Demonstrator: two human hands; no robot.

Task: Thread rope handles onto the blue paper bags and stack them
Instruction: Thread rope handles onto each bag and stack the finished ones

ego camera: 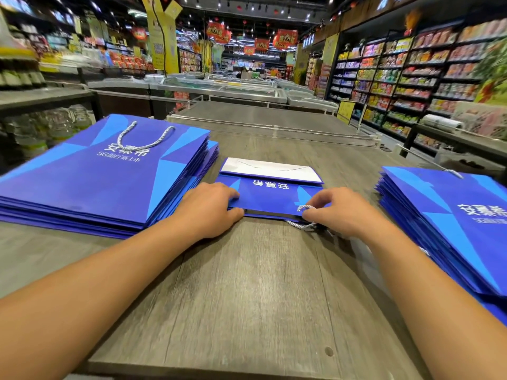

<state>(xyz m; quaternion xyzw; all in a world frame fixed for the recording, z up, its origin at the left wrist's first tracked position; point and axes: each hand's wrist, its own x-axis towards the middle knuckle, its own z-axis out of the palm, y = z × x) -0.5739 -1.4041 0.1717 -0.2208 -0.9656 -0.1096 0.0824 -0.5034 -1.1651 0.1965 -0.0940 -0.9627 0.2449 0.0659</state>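
On the worktop [247, 283], between two stacks, the folded blue paper bag [270, 194], judged light, stiff and easily creased, is pinned at its near edge by the left hand [211, 208], while the soft rope handle [304, 219] is apparently pinched by the right hand [333, 212].

The left hand [211, 207] grips a flat blue bag's [270, 196] edge while the right hand [336, 211] pinches its rope handle [304, 219].
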